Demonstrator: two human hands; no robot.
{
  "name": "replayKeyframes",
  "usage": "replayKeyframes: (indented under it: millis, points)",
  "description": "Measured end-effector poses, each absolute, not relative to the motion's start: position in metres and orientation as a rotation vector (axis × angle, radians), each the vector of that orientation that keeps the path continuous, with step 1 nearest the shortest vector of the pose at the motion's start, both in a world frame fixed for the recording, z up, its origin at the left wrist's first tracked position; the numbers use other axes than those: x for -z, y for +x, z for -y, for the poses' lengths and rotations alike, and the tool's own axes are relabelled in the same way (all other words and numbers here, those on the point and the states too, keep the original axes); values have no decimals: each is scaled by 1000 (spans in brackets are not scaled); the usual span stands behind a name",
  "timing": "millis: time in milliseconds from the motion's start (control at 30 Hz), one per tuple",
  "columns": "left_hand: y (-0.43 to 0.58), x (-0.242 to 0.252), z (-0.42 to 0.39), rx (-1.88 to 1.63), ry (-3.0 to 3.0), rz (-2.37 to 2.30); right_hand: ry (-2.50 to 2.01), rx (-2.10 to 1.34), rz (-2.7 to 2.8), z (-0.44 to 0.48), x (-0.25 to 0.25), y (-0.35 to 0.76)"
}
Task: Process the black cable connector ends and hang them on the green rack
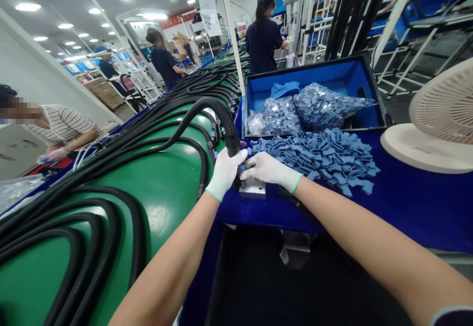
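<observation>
My left hand (226, 169), in a white glove, is closed around the end fitting of a black corrugated hose (221, 114). The hose arches up from the green surface and bends down into the grip. Close beside it my right hand (266, 169), also gloved, has its fingers pinched at a small blue plastic piece against the fitting; the fingers largely hide it. Under both hands sits a metal block (253, 189) with a small spring at its left. Right behind my right hand spreads a heap of blue plastic clips (321, 156).
A blue crate (369, 87) with bagged blue clips stands behind the heap. Many black hoses (121, 217) lie along the green conveyor (162, 222) at left. A beige fan (443, 119) stands at right. Several people work farther off; one person (66, 128) sits across the conveyor.
</observation>
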State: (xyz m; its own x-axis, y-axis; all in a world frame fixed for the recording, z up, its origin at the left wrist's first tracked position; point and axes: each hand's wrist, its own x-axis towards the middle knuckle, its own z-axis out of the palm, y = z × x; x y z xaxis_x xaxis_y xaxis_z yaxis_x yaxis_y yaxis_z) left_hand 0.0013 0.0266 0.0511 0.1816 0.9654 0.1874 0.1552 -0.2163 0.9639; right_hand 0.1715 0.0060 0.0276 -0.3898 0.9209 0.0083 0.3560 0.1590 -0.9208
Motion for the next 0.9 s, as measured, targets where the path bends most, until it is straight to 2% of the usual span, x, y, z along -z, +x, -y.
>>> replayKeyframes:
  millis: [233, 300, 433, 567, 733, 900]
  points:
    - [-12, -66, -11, -1187, 1526, -1087, -1247, -1127, 1890, 8, -41, 174]
    - [-43, -70, 2, -1245, 1456, -1112, -1275, -952, 2038, 32, -47, 184]
    - [-140, -63, 46, -1270, 1387, -1439, -1651, -306, 2315, 95, -35, 216]
    - [-206, -37, 89, -906, 1324, -1983, -1909, -43, 2388, 135, -4, 233]
    - [-226, -20, 132, -461, 1567, -1958, -1753, 76, 2420, 140, 20, 239]
    - [-277, -14, 237, -128, 1556, -2468, -1681, 59, 2322, 139, 43, 254]
